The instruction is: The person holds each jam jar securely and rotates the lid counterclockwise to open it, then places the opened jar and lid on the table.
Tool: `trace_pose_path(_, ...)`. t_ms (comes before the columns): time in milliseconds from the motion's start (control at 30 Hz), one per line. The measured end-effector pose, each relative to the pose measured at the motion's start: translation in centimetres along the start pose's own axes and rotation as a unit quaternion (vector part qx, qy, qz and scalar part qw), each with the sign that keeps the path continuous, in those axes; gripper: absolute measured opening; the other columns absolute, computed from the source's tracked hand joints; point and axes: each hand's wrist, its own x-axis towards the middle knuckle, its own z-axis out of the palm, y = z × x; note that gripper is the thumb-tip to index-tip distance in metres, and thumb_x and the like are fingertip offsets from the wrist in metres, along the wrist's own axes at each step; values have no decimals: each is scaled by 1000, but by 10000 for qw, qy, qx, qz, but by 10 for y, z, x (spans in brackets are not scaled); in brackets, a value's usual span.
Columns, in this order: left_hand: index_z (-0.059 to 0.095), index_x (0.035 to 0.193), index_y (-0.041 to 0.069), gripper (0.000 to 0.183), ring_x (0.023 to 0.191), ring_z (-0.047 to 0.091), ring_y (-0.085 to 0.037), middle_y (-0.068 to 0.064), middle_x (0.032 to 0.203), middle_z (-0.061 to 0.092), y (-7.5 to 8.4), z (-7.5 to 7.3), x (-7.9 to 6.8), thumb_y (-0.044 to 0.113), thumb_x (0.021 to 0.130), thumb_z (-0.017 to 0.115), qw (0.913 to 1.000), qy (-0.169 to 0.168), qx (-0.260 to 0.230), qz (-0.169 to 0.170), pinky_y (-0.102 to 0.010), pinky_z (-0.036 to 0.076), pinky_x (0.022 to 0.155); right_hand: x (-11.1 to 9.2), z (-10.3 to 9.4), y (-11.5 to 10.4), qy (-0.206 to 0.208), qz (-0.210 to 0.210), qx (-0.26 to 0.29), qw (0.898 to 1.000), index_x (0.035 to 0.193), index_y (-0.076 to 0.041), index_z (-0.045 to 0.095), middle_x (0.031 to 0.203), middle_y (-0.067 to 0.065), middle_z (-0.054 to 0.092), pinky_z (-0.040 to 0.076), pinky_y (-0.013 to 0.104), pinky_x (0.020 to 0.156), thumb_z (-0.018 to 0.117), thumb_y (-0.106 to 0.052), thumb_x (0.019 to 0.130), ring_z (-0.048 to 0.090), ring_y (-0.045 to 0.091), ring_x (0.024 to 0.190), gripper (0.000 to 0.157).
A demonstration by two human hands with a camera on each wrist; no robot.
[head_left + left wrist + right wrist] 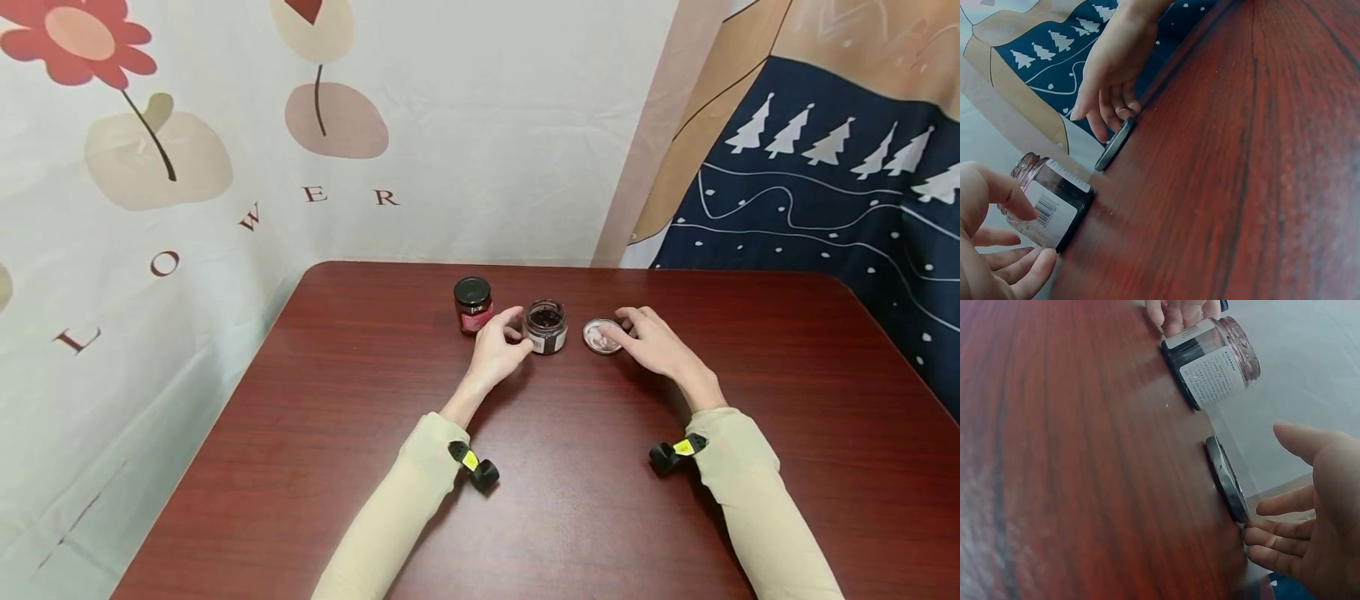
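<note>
An open glass jar (545, 327) with dark contents and a white barcode label (1049, 212) stands upright on the table. My left hand (498, 343) is at the jar's left side, fingers loosely spread and fingertips right by the glass. To the jar's right, a round metal lid (602, 337) lies flat with its pale inside facing up. My right hand (654, 340) hovers at the lid's right edge, its thumb over the lid in the head view. In the right wrist view, the fingers (1279, 540) are spread near the lid's rim (1227, 478) and not curled round it.
A second jar (473, 305), with a black cap and a red label, stands just behind and left of my left hand. The dark red wooden table (577, 500) ends at a back edge close behind the jars, with a printed cloth (487, 150) hanging beyond.
</note>
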Motion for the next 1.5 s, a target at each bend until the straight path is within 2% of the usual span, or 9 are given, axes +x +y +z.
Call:
trace_pose_path(133, 59, 135, -3, 56, 100, 68, -28, -17, 127, 66, 1, 0, 1, -2, 79, 67, 9996, 214, -24, 157, -39, 53, 89, 0, -2, -2, 135, -60, 13, 9999, 139, 12, 47, 126, 29, 52, 42, 54, 100, 54, -37, 104, 54, 39, 112, 61)
trace_pose_path(267, 58, 135, -5, 55, 106, 66, -30, -18, 129, 64, 5, -3, 0, -1, 80, 66, 9991, 351, -71, 216, -39, 56, 85, 0, -4, -4, 313, -34, 91, 9995, 141, 9, 45, 133, 29, 48, 40, 54, 103, 51, -43, 104, 51, 39, 119, 65)
trace_pose_path(400, 57, 136, -5, 56, 111, 63, -31, -19, 132, 62, 8, -7, 0, 0, 81, 66, 9987, 424, -76, 256, -40, 54, 91, 0, -7, -7, 523, -49, 254, 9983, 144, 6, 45, 139, 26, 45, 38, 55, 106, 50, -49, 103, 49, 40, 124, 69)
trace_pose_path(700, 57, 138, -1, 58, 118, 60, -33, -16, 135, 60, 13, -12, -1, 8, 82, 69, 9962, 547, 165, 665, -43, 51, 95, -2, -9, -18, 1171, -478, 430, 9910, 142, 2, 49, 137, 22, 49, 39, 55, 105, 55, -43, 103, 49, 40, 123, 60)
trace_pose_path(967, 56, 140, 4, 59, 121, 56, -30, -14, 137, 59, 19, -16, -2, 15, 83, 67, 9927, 594, 528, 910, -46, 40, 105, -5, -13, -32, 1270, -642, 403, 9890, 141, 0, 51, 138, 20, 50, 38, 54, 106, 55, -43, 103, 48, 37, 125, 58)
trace_pose_path(1300, 56, 140, 5, 57, 135, 47, -30, -12, 142, 55, 26, -22, -2, 18, 85, 65, 9878, 713, 669, 1210, -46, 36, 111, -7, -17, -45, 1455, -877, 302, 9850, 141, -1, 53, 139, 19, 49, 33, 56, 109, 57, -41, 102, 42, 36, 132, 56)
trace_pose_path(1500, 57, 139, 6, 56, 135, 46, -29, -12, 143, 55, 30, -26, -2, 18, 85, 65, 9855, 885, 637, 1298, -45, 38, 110, -9, -19, -54, 1555, -988, 314, 9824, 141, -3, 53, 140, 19, 49, 32, 57, 110, 58, -40, 101, 40, 35, 134, 55)
